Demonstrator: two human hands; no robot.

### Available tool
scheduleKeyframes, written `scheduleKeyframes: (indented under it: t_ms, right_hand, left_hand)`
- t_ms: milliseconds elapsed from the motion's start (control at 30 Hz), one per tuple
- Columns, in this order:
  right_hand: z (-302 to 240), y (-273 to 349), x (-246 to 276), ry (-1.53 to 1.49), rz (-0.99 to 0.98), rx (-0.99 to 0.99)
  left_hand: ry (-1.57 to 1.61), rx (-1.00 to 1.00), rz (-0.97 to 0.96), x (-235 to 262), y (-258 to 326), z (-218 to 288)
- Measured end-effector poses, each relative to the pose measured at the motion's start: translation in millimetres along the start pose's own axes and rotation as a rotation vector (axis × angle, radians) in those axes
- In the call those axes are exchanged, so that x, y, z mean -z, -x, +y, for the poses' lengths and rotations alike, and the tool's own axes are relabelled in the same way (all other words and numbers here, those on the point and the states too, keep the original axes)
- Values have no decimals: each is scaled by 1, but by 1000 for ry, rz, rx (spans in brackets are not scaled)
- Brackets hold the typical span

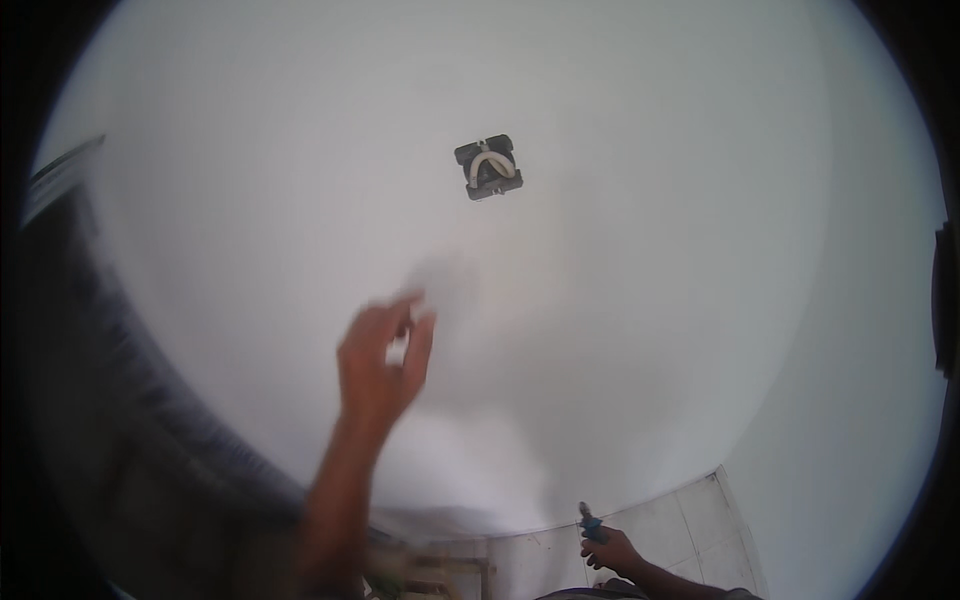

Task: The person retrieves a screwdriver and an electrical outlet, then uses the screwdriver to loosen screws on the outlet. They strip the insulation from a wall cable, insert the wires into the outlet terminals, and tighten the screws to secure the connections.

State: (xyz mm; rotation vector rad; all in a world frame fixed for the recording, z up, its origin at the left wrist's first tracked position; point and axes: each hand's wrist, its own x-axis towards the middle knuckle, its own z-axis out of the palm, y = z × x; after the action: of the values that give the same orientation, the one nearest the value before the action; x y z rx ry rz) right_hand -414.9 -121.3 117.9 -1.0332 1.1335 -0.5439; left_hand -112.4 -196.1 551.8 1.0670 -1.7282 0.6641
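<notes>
A raised left hand [378, 360] reaches toward a plain white ceiling [650, 250], its fingers [420, 345] loosely curled and part open, holding nothing that can be made out — the tips are blurred. Above and to the right of that hand, well apart, a small dark square ceiling box with a curved white cable [489, 167] sits in the ceiling. Far below the box, the right hand [608, 548] grips a small blue-handled tool [591, 524], fingers closed around it. The left hand is much nearer the box.

- We see a plain white plaster ceiling [620, 250].
- We see a dark square ceiling box [488, 167] with a pale curved conduit.
- We see a blue-handled tool [591, 525].
- We see white wall tiles [690, 530].
</notes>
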Motion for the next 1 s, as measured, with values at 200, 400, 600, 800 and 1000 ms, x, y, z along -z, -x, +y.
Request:
scheduleKeyframes:
  t_ms: [200,400,600,800,1000]
  right_hand:
    - [24,5,41,-144,126,-30]
    - [36,7,62,-216,205,-23]
    - [35,-3,61,-229,199,26]
    - [33,-8,59,-236,192,39]
    - [37,-4,65,-208,204,23]
  left_hand:
    - [-389,-113,24,-52,-128,-1]
    - [-672,-161,45,-84,-142,17]
    - [-747,-175,197,-105,-136,1]
    - [-698,-67,219,-114,-140,5]
    - [-611,-35,203,-118,-148,4]
